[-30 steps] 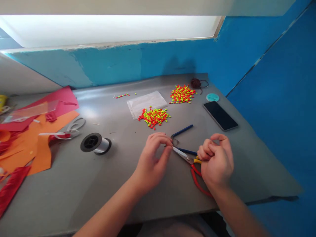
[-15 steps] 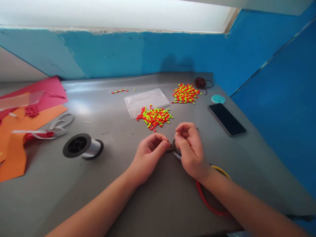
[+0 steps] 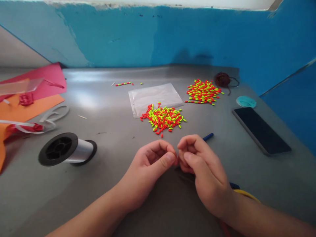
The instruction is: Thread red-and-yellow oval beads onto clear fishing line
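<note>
My left hand (image 3: pixel 150 168) is closed, thumb pressed against the fingertips, above the grey table. Just to its right, my right hand (image 3: pixel 204 171) is closed too, its fingers curled and nearly meeting the left fingertips. Whatever lies in either pinch is too small or hidden to name. Behind the hands is a pile of red and yellow-green beads (image 3: pixel 166 118), partly in front of a clear plastic bag (image 3: pixel 155 95). Under my right forearm, a tool's yellow handle (image 3: pixel 247 195) shows in part. The tip of a blue stick-like thing (image 3: pixel 208 136) pokes out behind the right hand.
A spool of clear line (image 3: pixel 82 150) stands at left, near orange paper (image 3: pixel 32 108) and a white ribbon (image 3: pixel 55 115). Further back lie a second bead pile (image 3: pixel 203 91), a short bead row (image 3: pixel 124 84) and brown yarn (image 3: pixel 222 79). A phone (image 3: pixel 261 130) and a teal disc (image 3: pixel 246 101) are at right.
The view has come closer and tilted down. Both hands have shifted, and the pliers-like metal jaws seen between them before are now mostly hidden. The blue stick's tip shows more.
</note>
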A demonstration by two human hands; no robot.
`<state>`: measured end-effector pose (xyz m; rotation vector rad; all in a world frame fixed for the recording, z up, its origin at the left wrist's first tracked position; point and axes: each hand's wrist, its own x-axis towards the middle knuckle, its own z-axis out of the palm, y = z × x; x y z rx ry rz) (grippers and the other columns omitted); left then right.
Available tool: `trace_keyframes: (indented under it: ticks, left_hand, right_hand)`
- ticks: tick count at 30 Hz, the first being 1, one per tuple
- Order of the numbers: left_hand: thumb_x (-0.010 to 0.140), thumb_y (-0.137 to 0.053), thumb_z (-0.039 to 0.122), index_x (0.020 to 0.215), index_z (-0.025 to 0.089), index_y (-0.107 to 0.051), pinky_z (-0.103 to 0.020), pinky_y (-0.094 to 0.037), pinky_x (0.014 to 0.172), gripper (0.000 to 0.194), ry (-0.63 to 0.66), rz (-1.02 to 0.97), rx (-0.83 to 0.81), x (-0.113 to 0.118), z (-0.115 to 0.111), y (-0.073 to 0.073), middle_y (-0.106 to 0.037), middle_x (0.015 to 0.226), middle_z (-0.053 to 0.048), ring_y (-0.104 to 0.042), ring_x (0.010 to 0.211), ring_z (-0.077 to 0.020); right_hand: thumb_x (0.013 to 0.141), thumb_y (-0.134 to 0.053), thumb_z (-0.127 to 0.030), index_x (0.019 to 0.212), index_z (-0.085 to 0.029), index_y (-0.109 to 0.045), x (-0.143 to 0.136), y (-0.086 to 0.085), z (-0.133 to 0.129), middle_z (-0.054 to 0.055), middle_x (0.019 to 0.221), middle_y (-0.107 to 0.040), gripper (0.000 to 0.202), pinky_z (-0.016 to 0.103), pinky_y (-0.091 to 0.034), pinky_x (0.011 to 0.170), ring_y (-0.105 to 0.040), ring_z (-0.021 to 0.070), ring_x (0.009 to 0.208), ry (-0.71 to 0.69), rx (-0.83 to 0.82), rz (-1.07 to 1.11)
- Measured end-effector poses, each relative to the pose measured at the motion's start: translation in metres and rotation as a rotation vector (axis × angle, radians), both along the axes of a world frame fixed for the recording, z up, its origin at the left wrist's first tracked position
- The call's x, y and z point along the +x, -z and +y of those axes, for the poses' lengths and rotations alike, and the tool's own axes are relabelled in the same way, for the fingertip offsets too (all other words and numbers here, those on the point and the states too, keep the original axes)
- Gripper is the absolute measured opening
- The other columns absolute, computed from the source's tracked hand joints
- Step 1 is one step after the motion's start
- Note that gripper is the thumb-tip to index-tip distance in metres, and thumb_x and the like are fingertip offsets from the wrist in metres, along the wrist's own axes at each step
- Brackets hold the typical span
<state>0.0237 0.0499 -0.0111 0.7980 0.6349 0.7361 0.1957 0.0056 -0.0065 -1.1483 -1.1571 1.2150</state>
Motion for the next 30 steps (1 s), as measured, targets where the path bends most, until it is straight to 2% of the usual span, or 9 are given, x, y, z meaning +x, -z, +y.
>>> trace_keyframes:
  ticks: [6, 10, 17, 24, 30]
  left_hand:
    - [0.102, -0.076, 0.027, 0.097, 0.017, -0.072, -0.018, -0.046, 0.078, 0.012, 0.006, -0.007, 0.0, -0.0002, 0.0011, 0.0021, -0.068, 0.087, 0.001, -0.062, 0.085, -0.0089]
    - [0.101, -0.077, 0.028, 0.097, 0.017, -0.072, -0.02, -0.047, 0.079, 0.013, 0.013, 0.018, -0.01, -0.0008, 0.0005, 0.0016, -0.067, 0.086, 0.0, -0.062, 0.085, -0.0105]
    - [0.101, -0.079, 0.029, 0.095, 0.016, -0.071, -0.02, -0.047, 0.079, 0.015, -0.001, 0.005, -0.001, -0.0012, 0.0008, 0.0042, -0.067, 0.085, 0.0, -0.061, 0.085, -0.0099]
    - [0.1, -0.08, 0.032, 0.095, 0.018, -0.07, -0.024, -0.048, 0.086, 0.018, -0.039, 0.032, -0.01, 0.0008, -0.0027, 0.0047, -0.068, 0.087, 0.0, -0.062, 0.089, -0.012]
    - [0.096, -0.084, 0.028, 0.099, 0.018, -0.072, -0.025, -0.047, 0.086, 0.016, -0.081, -0.012, -0.012, 0.0009, -0.0055, 0.0035, -0.07, 0.087, 0.0, -0.064, 0.088, -0.0121]
  right_hand:
    - [0.114, -0.042, -0.024, 0.113, -0.03, -0.062, 0.0035, 0.0056, -0.0023, -0.005, 0.084, -0.057, 0.021, 0.027, -0.041, 0.062, -0.05, 0.0128, 0.072, -0.081, -0.079, 0.034]
    - [0.117, -0.04, -0.032, 0.113, -0.029, -0.06, 0.0046, 0.0056, -0.0032, -0.005, 0.082, -0.055, 0.021, 0.027, -0.04, 0.061, -0.049, 0.0134, 0.072, -0.085, -0.096, 0.022]
    - [0.118, -0.042, -0.05, 0.112, -0.026, -0.065, 0.0037, 0.0068, 0.0008, -0.005, 0.074, -0.051, 0.033, 0.028, -0.035, 0.055, -0.044, 0.0124, 0.064, -0.066, -0.153, 0.066]
    - [0.114, -0.052, -0.048, 0.11, -0.027, -0.073, 0.0064, 0.0062, -0.0011, -0.005, 0.069, -0.043, 0.03, 0.029, -0.03, 0.053, -0.034, 0.0142, 0.062, 0.002, -0.124, -0.099]
    - [0.11, -0.038, -0.034, 0.113, -0.024, -0.068, 0.0073, 0.0027, -0.0051, -0.003, 0.071, -0.045, 0.032, 0.031, -0.032, 0.056, -0.038, 0.0163, 0.065, -0.037, -0.157, -0.029]
